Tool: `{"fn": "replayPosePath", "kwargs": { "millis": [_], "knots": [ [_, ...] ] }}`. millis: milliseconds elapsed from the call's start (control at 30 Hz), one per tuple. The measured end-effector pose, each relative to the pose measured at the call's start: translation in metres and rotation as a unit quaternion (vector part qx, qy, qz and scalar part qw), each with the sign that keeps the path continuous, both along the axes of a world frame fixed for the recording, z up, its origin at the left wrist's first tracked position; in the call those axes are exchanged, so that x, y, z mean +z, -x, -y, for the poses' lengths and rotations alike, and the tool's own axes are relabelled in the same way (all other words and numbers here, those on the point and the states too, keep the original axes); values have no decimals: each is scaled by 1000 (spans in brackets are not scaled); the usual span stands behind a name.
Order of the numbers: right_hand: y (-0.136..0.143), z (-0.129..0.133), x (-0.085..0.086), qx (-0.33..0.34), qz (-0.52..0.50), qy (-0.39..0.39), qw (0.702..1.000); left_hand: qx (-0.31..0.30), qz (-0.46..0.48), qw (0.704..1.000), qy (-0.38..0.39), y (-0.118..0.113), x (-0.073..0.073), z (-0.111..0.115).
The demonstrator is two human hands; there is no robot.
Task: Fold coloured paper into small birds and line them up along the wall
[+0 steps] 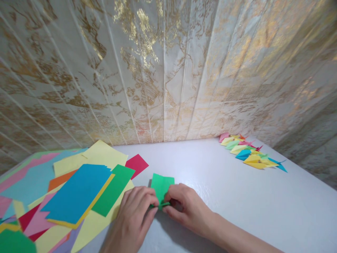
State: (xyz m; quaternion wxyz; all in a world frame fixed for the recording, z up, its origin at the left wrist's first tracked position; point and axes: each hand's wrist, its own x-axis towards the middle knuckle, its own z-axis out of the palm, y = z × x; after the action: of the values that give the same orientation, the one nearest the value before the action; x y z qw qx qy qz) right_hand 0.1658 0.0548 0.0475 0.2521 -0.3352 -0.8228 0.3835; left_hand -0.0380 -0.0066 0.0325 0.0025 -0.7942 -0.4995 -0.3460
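Note:
A small green paper (161,183) with a crease down its middle lies on the white table in front of me. Its near edge is turned up in a narrow fold. My left hand (137,211) pinches that edge at the left corner, thumb against fingertips. At the right corner my right hand (185,207) grips the same edge between thumb and curled fingers. Parts of the near edge are hidden behind my fingertips.
Left of my hands spreads a pile of coloured paper, with blue sheets (79,191), a green sheet (114,189) and pale yellow sheets (102,154). A red piece (137,165) lies behind. Folded paper cranes (254,160) stand in rows at the far right, near a gold-patterned curtain (163,88).

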Motion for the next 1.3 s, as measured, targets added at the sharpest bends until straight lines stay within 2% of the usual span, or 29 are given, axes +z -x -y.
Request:
{"fn": "replayPosePath", "kwargs": {
  "millis": [67, 133, 200, 233, 300, 400, 467, 533, 567, 633, 700, 767, 900, 1100, 1300],
  "knots": [
    [2, 4, 4, -19, -96, 114, 989, 30, 7, 996, -82, -3, 6, 6],
    [5, 7, 6, -38, -198, 243, 949, 51, -6, 990, -133, -6, 8, 11],
    [10, 7, 4, -40, -253, 333, 908, 46, -47, 987, -145, -9, 6, 12],
    [11, 7, 2, -39, -255, 358, 897, 41, -66, 987, -144, -10, 5, 11],
    [11, 6, -1, -42, -221, 383, 896, 25, -78, 986, -145, -11, 1, 5],
    [0, 5, 1, -11, -85, 404, 911, -35, -74, 988, -134, -8, 1, -4],
    [-13, 4, 6, -3, 33, 339, 940, -67, -85, 988, -112, -6, 2, -6],
    [-25, 5, 11, -50, 92, 170, 980, -75, -92, 989, -89, -6, 2, -5],
    [-30, 5, 12, -58, 95, 96, 989, -76, -94, 989, -80, -6, 1, -4],
    [-34, 7, 9, -33, 74, -9, 997, -74, -101, 990, -63, -7, -3, 0],
    [-33, 9, 1, 27, 55, -64, 996, -68, -110, 990, -54, -7, -7, 3],
    [-28, 8, -8, 58, 44, -103, 992, -60, -118, 990, -46, -6, -9, 4],
    [-22, 0, -17, 59, 24, -108, 992, -57, -130, 989, -46, -4, -10, 7],
    [-20, -4, -14, 36, 6, -44, 998, -61, -199, 964, -163, -2, -16, 14],
    [-13, 4, -12, -27, 28, -9, 999, -64, -177, 967, -170, -7, -15, 14]
  ]
}}
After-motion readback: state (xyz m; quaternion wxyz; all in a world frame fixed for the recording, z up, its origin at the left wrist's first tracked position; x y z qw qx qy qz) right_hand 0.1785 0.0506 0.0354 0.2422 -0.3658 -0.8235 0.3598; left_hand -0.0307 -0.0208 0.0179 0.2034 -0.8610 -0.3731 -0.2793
